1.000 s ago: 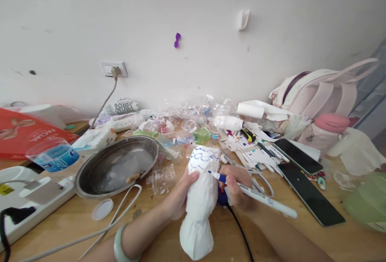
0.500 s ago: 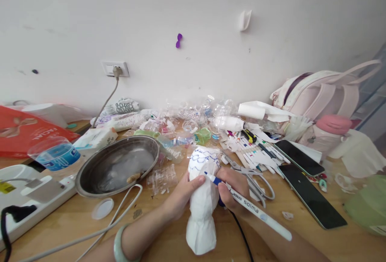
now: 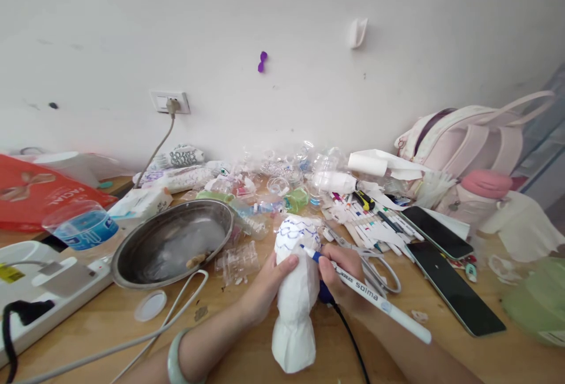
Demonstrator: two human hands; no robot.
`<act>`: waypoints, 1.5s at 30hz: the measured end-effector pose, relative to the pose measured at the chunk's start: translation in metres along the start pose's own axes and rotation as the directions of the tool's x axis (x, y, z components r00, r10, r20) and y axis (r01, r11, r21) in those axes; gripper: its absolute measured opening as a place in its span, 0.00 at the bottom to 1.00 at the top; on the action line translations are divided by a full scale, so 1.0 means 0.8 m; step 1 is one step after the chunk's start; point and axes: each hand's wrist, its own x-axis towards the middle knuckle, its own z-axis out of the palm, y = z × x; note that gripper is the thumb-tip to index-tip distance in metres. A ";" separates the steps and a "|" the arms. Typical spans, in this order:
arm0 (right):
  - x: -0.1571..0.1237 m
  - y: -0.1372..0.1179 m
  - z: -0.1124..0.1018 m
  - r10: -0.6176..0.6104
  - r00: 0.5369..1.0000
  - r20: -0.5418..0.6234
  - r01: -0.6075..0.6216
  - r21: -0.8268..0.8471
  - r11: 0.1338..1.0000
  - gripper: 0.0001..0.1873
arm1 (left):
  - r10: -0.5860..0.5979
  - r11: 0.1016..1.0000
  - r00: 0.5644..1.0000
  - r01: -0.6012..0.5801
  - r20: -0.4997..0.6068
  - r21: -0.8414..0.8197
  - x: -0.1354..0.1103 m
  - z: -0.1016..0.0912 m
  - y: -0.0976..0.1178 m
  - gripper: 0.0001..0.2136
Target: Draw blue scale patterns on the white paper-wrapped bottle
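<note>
A white paper-covered, fish-shaped form [image 3: 296, 301] stands in front of me, narrowing near its lower end and flaring below. Rows of blue wavy lines cover its upper part. My left hand [image 3: 269, 284] is closed around its left side, thumb on the front face. In my right hand [image 3: 342, 272] is a blue marker [image 3: 379, 301] with a white barrel, pinched between thumb and fingers. The marker's tip is at the white surface, just under the lowest blue wave; whether it touches I cannot tell. The fingers behind the form are hidden.
A metal basin [image 3: 172, 242] stands at left, near a power strip [image 3: 57, 295] and a cable. Scissors [image 3: 375, 266], several markers [image 3: 366, 225] and two phones [image 3: 454, 284] lie at right. Clear plastic scraps line the back. A pink backpack [image 3: 468, 142] leans by the wall.
The marker's tip has shifted slightly right and down, and its barrel end a little right and up. The left hand keeps its hold, and the view has moved slightly.
</note>
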 end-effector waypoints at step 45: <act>0.005 0.006 -0.013 0.323 0.920 0.220 -0.384 0.349 0.855 0.28 | -0.152 0.977 0.954 0.185 0.260 -0.107 -0.003 0.003 0.008 0.27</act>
